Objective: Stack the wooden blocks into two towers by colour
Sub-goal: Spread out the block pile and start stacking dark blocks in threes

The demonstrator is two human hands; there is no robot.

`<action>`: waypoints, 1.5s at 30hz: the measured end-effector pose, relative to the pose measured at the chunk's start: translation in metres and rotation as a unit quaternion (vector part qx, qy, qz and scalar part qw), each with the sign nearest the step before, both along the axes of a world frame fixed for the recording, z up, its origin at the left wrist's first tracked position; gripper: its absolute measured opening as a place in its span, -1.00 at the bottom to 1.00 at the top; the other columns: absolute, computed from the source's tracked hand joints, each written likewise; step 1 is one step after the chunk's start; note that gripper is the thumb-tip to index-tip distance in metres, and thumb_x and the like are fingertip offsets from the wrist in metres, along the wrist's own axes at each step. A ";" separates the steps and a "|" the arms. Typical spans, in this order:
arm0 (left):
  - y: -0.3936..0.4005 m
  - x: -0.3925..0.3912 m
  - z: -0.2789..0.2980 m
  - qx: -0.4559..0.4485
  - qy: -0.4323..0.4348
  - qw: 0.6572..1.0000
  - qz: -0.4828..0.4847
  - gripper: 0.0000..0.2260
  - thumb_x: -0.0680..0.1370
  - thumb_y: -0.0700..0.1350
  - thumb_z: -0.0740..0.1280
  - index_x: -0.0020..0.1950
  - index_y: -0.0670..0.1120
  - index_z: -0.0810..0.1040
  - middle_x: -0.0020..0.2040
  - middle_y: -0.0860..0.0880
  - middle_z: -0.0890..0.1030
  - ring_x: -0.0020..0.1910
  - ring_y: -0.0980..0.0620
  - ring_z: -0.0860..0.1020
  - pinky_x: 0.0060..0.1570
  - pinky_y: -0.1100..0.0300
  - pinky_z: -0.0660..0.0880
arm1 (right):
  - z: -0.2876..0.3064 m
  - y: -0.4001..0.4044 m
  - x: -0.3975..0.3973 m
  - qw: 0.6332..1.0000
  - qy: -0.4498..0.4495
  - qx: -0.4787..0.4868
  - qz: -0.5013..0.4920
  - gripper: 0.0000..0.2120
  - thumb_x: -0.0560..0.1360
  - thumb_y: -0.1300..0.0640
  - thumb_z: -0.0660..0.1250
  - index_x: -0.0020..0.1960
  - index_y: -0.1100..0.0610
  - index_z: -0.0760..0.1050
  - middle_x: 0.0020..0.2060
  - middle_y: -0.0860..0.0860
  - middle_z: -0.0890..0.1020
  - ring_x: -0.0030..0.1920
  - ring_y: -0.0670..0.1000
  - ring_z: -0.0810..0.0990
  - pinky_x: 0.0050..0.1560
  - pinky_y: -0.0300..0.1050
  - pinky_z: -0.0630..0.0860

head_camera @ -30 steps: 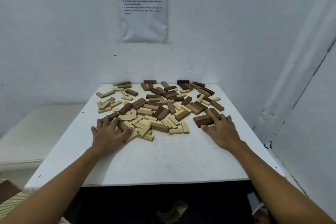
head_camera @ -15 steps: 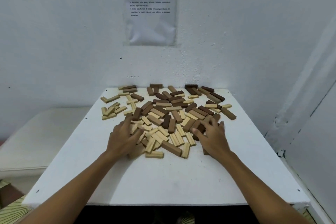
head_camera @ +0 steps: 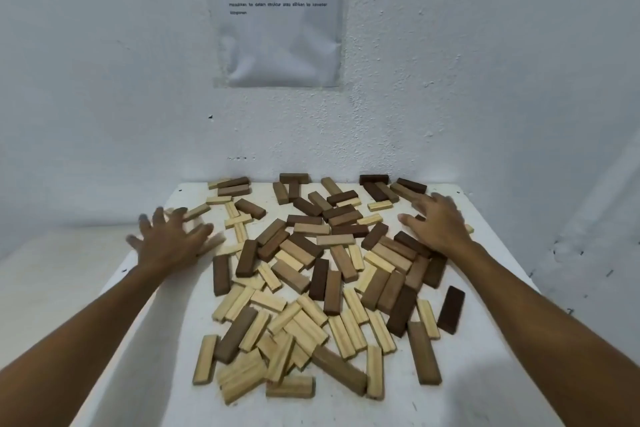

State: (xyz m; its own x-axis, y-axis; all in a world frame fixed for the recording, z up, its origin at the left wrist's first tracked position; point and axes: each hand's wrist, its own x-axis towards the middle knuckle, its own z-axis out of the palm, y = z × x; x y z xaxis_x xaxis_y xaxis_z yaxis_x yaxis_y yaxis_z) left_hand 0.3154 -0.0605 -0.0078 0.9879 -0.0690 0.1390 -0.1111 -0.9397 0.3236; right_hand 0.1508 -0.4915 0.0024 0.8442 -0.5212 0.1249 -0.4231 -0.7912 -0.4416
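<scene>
Several wooden blocks lie flat and jumbled on the white table [head_camera: 145, 350]. Pale blocks [head_camera: 298, 326] crowd the near middle, while dark brown blocks [head_camera: 304, 243] fill the centre and back. My left hand [head_camera: 169, 239] is spread flat at the left side of the heap, blurred, its fingers over pale blocks near the table's left edge. At the right side my right hand [head_camera: 438, 224] lies with straight fingers on dark blocks. Neither hand grips a block. No tower stands.
A white wall rises right behind the table, with a printed sheet [head_camera: 280, 14] taped on it. A lower white surface [head_camera: 59, 270] lies to the left of the table. A lone dark block [head_camera: 451, 309] lies near the right edge.
Both hands have moved outward and farther back, from the near middle of the heap to its left and right sides. The camera has come closer and the blocks have shifted together.
</scene>
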 end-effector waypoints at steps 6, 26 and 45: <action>-0.025 0.038 -0.006 0.004 0.045 0.999 0.012 -0.35 0.54 0.30 0.07 0.51 -0.07 0.19 0.46 -0.23 0.30 0.41 -0.37 0.20 0.37 -0.24 0.11 | -0.007 -0.025 0.045 0.990 0.117 0.036 -0.070 -0.23 0.49 -0.43 0.07 0.52 0.03 0.22 0.48 0.18 0.29 0.48 0.27 0.20 0.42 0.27 0.12; -0.090 0.092 -0.012 0.004 0.053 0.992 -0.110 -0.31 0.51 0.37 0.10 0.49 -0.04 0.29 0.50 -0.17 0.26 0.47 -0.25 0.15 0.41 -0.19 0.14 | -0.009 0.000 0.091 0.992 0.120 0.020 -0.040 -0.21 0.47 -0.42 0.04 0.47 0.12 0.27 0.52 0.16 0.16 0.47 0.36 0.12 0.45 0.29 0.07; -0.163 0.044 0.006 0.118 -0.034 0.932 -0.340 -0.09 0.34 0.45 -0.23 0.55 -0.02 0.20 0.56 -0.08 0.18 0.55 -0.04 0.11 0.51 -0.02 -0.02 | -0.001 0.052 0.098 0.989 0.064 -0.087 0.105 -0.39 0.58 -0.27 0.05 0.42 0.14 0.37 0.40 0.17 0.40 0.40 0.18 0.34 0.38 0.14 0.27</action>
State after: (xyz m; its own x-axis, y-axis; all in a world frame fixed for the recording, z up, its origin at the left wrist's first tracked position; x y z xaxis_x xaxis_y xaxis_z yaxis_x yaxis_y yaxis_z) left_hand 0.3593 -0.2239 -0.0019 0.6935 -0.7133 0.1012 -0.7204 -0.6881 0.0870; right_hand 0.2486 -0.4394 0.0014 0.9460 -0.3137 0.0821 -0.2859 -0.9264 -0.2450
